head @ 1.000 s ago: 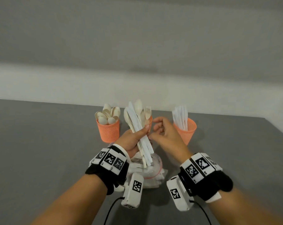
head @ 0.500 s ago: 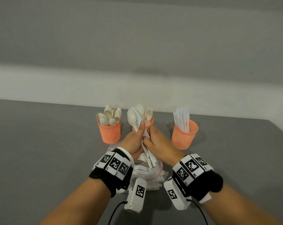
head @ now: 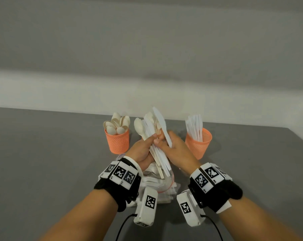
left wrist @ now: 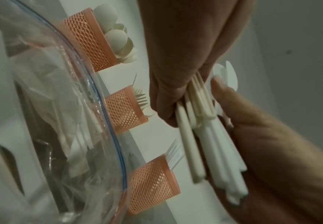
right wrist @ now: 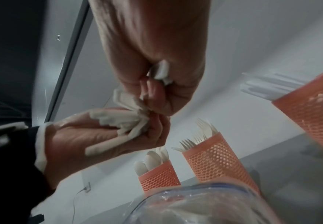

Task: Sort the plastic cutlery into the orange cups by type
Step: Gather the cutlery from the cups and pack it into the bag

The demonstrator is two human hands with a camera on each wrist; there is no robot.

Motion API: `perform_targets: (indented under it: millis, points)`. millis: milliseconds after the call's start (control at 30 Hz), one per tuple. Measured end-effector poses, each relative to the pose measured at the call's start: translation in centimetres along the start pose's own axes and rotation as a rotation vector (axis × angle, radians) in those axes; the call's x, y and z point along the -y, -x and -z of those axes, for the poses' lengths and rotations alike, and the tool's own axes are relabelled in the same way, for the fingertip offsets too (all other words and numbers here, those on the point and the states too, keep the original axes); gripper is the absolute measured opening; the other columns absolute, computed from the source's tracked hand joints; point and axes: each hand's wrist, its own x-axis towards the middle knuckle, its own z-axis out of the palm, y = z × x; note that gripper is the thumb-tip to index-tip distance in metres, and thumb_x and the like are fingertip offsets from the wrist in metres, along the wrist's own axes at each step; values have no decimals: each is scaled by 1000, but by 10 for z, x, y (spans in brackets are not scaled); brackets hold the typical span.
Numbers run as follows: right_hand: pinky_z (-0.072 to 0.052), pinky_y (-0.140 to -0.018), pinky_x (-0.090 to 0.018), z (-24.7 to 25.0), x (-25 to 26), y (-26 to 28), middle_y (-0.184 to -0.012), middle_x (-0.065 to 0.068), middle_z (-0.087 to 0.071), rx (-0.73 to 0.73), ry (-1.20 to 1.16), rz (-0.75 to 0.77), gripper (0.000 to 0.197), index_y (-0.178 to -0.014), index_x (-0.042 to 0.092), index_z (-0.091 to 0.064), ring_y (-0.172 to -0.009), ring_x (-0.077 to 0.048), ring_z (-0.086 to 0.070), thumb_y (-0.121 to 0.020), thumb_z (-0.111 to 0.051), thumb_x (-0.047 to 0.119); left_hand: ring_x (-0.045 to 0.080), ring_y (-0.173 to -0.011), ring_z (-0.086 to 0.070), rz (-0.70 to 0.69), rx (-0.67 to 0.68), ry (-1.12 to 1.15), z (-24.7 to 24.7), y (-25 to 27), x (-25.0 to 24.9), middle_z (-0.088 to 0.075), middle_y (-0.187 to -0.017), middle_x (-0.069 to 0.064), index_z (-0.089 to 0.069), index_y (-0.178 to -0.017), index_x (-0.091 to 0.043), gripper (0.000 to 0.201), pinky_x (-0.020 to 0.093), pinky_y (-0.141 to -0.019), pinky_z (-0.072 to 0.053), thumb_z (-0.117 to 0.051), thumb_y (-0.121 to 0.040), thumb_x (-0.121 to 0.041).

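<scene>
Cutlery bundle (head: 153,141) sat in your left hand (head: 142,151), fingers and thumb wrapped round the handles; long axis near upright, bowls and blades up and leaning slightly away, handle ends down toward the bag. Your right hand (head: 177,152) pinched one white knife (head: 162,126) at its handle, blade up, tip tilted to your left, standing just clear of the bundle on its right side. Both hands touched at the fingertips.

Pieces were thin, flat, matte plastic in white and cream; the knife showed a serrated edge.

Behind the hands stood three orange mesh cups in a row. Spoon cup (head: 117,142) on the left held rounded cream bowls up. Fork cup (left wrist: 125,109) in the middle was hidden from the head view, tines up in the wrist views. Knife cup (head: 199,142) on the right held white knives upright, leaning left.

Under your wrists lay a clear zip bag (head: 166,185), crinkled, with more cutlery inside. Grey table (head: 42,162) ran open to the left and right; its far edge met a pale wall (head: 147,49) close behind the cups.
</scene>
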Motion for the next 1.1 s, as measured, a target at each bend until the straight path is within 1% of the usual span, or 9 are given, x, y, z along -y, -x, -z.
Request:
perform_targets:
  millis: [200, 367, 533, 633, 700, 800, 900, 1000, 1100]
  points:
    - [-44, -65, -12, 13, -10, 0, -71, 10, -53, 137, 98, 43, 30, -103, 23, -56, -62, -1, -51, -78, -72, 18, 28, -88, -65, -35, -65, 15, 5, -5, -2, -65, -98, 18, -59, -108, 2, 27, 36, -72, -58, -42, -97, -15]
    - [-41, -62, -13, 20, -8, -2, -75, 11, -53, 215, 283, 28, 25, -103, 24, -50, -67, -4, -52, -83, -61, 13, 27, -97, -60, -45, 12, 21, -1, -3, 0, -64, -100, 14, -59, -109, -4, 24, 44, -93, -46, -40, -97, -12]
    - [-38, -51, -8, 15, -14, -2, -67, 13, -49, 154, 347, 81, 12, -88, 27, -45, -58, -1, -48, -90, -51, 16, 26, -102, -60, -7, 37, 54, -3, -4, -2, -60, -111, 17, -51, -124, 1, 32, 38, -89, -51, -36, -97, -9]
    - [-38, -48, -11, 14, -18, -4, -67, 9, -49, 161, 374, 85, 10, -102, 16, -49, -56, -4, -47, -93, -45, 16, 28, -103, -58, 0, 31, 15, -4, -5, -1, -57, -114, 18, -48, -128, 3, 35, 39, -88, -51, -40, -94, -4]
    - [-38, -49, -9, 15, -19, -7, -66, 9, -48, 170, 338, 83, 11, -86, 19, -46, -56, -4, -46, -94, -42, 12, 28, -96, -61, -7, 10, -11, -5, -6, 0, -61, -107, 17, -50, -124, 1, 32, 41, -89, -50, -40, -94, -2]
    - [-37, -51, -9, 20, -20, -10, -63, 8, -48, 174, 257, 28, 31, -69, 27, -43, -57, -5, -46, -96, -40, 13, 28, -90, -64, -23, -56, -1, -4, -11, 1, -64, -101, 17, -51, -123, 2, 31, 43, -83, -52, -41, -93, 1]
    - [-45, -56, -16, 23, -22, -8, -61, 4, -60, 224, 35, -72, 25, -76, 19, -55, -56, -9, -58, -97, -41, 20, 28, -82, -67, -33, -87, -34, -2, -13, 1, -66, -93, 17, -55, -115, 3, 24, 44, -70, -57, -46, -93, -2]
    - [-45, -50, -16, 26, -24, -6, -47, 6, -59, 220, -61, -126, 22, -81, 17, -60, -46, -4, -55, -96, -45, 24, 27, -83, -67, -53, -106, -77, -3, -15, 0, -68, -93, 16, -58, -111, 2, 22, 38, -72, -57, -48, -92, 1]
    - [-43, -50, -16, 30, -24, -6, -48, 5, -56, 240, -24, -134, 21, -87, 12, -60, -43, -3, -51, -96, -44, 23, 27, -86, -65, -60, -129, -106, -6, -17, 1, -65, -99, 17, -55, -116, 4, 27, 37, -74, -56, -48, -90, 4]
